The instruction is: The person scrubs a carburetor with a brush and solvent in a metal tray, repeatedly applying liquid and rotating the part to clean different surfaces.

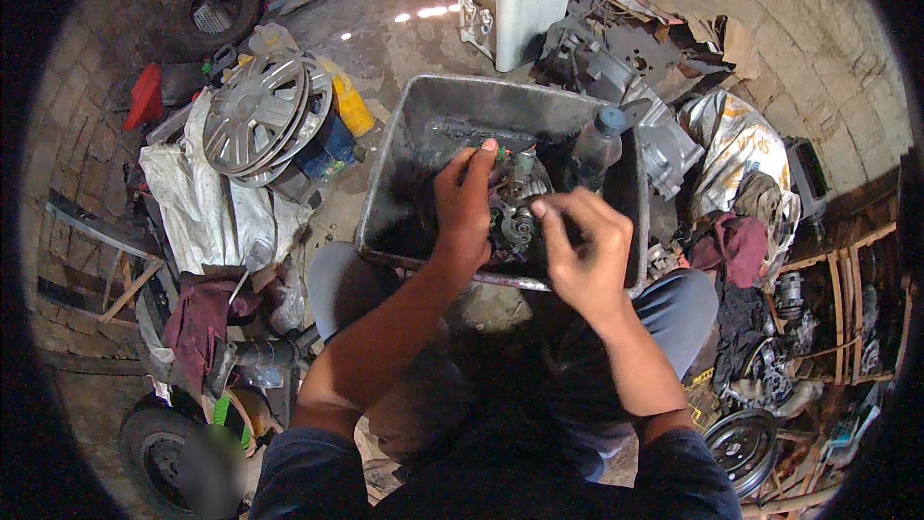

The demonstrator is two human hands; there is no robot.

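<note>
A dark plastic tub stands between my knees. Inside it sits a greasy metal machine part with a round, ringed opening; its exact kind is unclear. My left hand closes around the left side of this part, its fingertips pointing up toward the far side. My right hand is closed at the right edge of the part, thumb and forefinger pinched together. Whatever lies between those fingertips is too small or hidden to name. A clear plastic bottle with a blue cap stands in the tub's right side, just beyond my right hand.
Silver wheel covers are stacked at the left over a white sack. A white cooler box stands behind the tub. Metal housings and a printed sack crowd the right. A tyre lies near left.
</note>
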